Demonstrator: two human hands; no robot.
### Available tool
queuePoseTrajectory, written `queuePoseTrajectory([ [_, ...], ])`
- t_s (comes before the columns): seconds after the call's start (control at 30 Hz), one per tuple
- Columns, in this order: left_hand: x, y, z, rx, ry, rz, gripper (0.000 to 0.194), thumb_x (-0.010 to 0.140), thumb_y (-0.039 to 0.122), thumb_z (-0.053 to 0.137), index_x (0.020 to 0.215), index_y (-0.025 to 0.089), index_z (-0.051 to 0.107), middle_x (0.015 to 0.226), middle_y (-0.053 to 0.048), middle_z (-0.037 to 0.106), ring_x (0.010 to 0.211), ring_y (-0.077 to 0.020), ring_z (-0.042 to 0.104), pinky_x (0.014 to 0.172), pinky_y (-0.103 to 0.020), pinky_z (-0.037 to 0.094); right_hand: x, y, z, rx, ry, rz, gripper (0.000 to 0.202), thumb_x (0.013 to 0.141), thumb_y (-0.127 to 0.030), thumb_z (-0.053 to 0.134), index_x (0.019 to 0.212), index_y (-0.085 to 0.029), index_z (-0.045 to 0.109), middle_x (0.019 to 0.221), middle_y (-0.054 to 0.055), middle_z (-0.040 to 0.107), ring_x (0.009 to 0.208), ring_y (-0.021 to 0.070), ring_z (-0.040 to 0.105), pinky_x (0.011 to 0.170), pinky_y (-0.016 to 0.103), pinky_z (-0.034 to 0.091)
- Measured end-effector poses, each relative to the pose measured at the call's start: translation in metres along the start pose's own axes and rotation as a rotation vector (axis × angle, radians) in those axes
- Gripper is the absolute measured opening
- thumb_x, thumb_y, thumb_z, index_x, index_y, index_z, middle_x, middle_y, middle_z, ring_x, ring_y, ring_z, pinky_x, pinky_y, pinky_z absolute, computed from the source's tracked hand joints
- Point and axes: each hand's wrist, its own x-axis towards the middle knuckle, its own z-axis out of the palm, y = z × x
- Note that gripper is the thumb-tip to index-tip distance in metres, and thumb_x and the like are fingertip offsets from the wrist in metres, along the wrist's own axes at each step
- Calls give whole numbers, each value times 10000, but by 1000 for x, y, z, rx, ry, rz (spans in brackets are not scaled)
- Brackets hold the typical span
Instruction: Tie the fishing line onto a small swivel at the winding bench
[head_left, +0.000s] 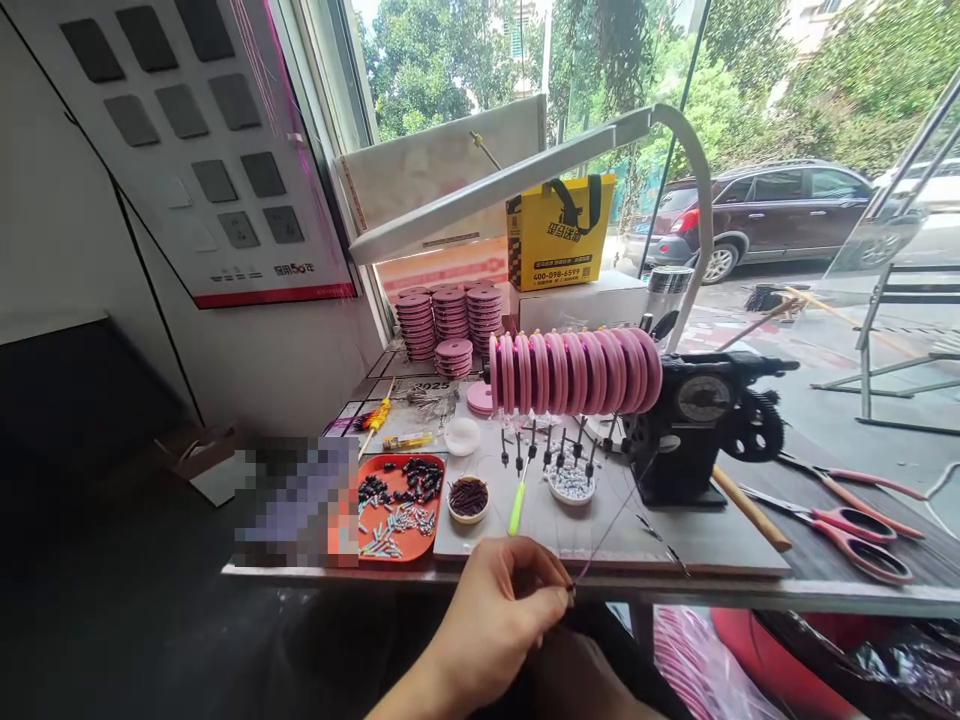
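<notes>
The worktable (825, 570) stretches wide along the window, and across it leans the long white lamp arm (525, 180), angled up from left to right. Under it sits the black winding machine (690, 430), and on its shaft, a full row of pink spools (574, 372) packed side by side, with small black weights hanging beneath them. Behind, against the glass, a yellow bag (559, 235) and more stacked pink spools (450, 320). Over on the right, red-handled scissors (847, 530) lie flat on the table, well apart from the action. To the left, an orange tray (397, 505) of small black and pale pieces, and just beside it a little bowl of dark beads (468, 498); another small bowl of pale beads (570, 483) sits near the machine, with a green-handled tool (516, 508) between the two bowls. And here at the near edge, the left hand (499, 610), fingers curled in, thumb and forefinger pinched tight on a thin line (611, 520) that runs up, taut, toward the machine. The pinch sits just below the table's front edge. The right hand is out of sight entirely.
</notes>
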Motion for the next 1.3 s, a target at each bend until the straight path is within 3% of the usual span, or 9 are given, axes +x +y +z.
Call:
queuePoseTrajectory([
  [0.13, 0, -3, 5, -128, 0, -21, 86, 592, 218, 597, 587, 138, 566, 651, -10, 559, 453, -60, 386, 401, -204, 281, -44, 29, -48, -150, 62, 141, 228, 747, -95, 679, 560, -177, 578, 516, -32, 565, 466, 134, 552, 427, 215, 384],
  [0.27, -1, -8, 8, -265, -30, -18, 78, 598, 191, 626, 570, 128, 590, 692, -22, 606, 438, -43, 400, 395, -188, 281, -64, 29, -117, -180, 390, 98, 175, 829, -181, 474, 770, -201, 637, 547, -17, 593, 510, 168, 570, 494, 251, 357],
  [0.37, 0, -8, 7, -336, -31, -27, 72, 589, 181, 637, 556, 124, 609, 678, -24, 609, 423, -41, 403, 381, -186, 268, -48, 18, -138, -207, 569, 76, 234, 843, -268, 418, 830, -198, 641, 525, -11, 583, 488, 178, 565, 499, 257, 346],
  [0.57, 0, -2, 8, -451, -28, -79, 69, 548, 176, 655, 530, 119, 621, 641, -29, 604, 445, -47, 425, 369, -174, 254, -11, 13, -129, -310, 757, 113, 280, 839, -267, 409, 881, -193, 676, 511, 13, 616, 479, 215, 616, 460, 255, 304],
  [0.8, -3, -4, 10, -484, -27, -96, 66, 525, 164, 655, 515, 115, 611, 646, -37, 603, 502, -65, 470, 366, -157, 272, -30, 27, -120, -401, 868, 106, 333, 900, -350, 378, 887, -213, 681, 496, -5, 603, 468, 185, 609, 464, 240, 357],
  [0.97, 0, -8, 12, -535, -11, -119, 56, 508, 155, 667, 508, 118, 625, 629, -34, 617, 461, -53, 451, 353, -154, 264, -27, 32, -122, -537, 881, 158, 265, 821, -182, 443, 824, -178, 708, 523, 74, 659, 462, 265, 625, 446, 289, 355],
  [1.07, 2, -17, 14, -613, 10, -136, 49, 488, 148, 678, 499, 120, 640, 604, -31, 621, 434, -47, 439, 333, -150, 243, -35, 29, -122, -561, 898, 129, 299, 860, -190, 398, 872, -166, 696, 511, 66, 652, 436, 265, 619, 407, 293, 356],
  [1.2, 4, -29, 20, -669, 26, -180, 45, 474, 137, 679, 489, 117, 641, 591, -31, 624, 402, -41, 446, 331, -148, 248, -72, 11, -118, -322, 973, -158, 250, 934, -265, 388, 824, -190, 600, 654, 48, 644, 543, 194, 623, 516, 285, 460],
  [1.3, 4, -31, 23, -702, 15, -211, 52, 473, 127, 688, 473, 121, 636, 574, -24, 626, 362, -26, 416, 329, -146, 242, -92, -5, -113, -17, 969, -465, 105, 879, -116, 499, 873, -211, 542, 678, 28, 573, 559, 158, 562, 532, 259, 452],
])
